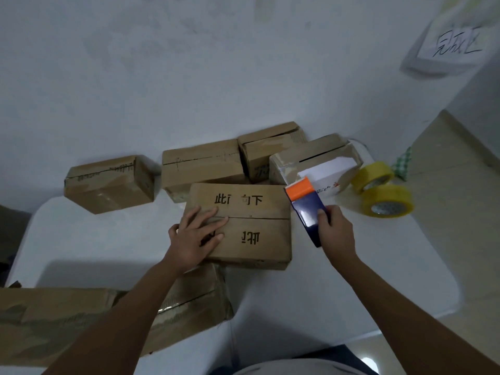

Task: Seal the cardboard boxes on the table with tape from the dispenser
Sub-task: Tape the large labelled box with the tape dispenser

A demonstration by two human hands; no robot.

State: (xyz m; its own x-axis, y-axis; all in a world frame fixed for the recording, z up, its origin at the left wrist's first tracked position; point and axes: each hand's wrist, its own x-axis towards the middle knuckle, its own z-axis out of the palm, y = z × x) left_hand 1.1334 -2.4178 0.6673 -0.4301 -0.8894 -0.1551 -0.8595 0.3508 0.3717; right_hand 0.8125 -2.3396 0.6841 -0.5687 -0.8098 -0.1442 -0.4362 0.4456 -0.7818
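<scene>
Pressing flat, fingers spread, the left hand (pixel 195 239) steadies the centre box (pixel 243 226); the right hand (pixel 335 231) grips the dispenser (pixel 307 209) beside its edge, risking crooked tape if the flaps shift.

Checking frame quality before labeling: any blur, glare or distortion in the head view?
Head view: dim, bluish light; wide-angle bending at the edges, table rim curved. Paper sign top right is blurred. Slight glare on the tape dispenser and the near box's tape. Soft shadows beside the middle box. Both hands sharp.
</scene>
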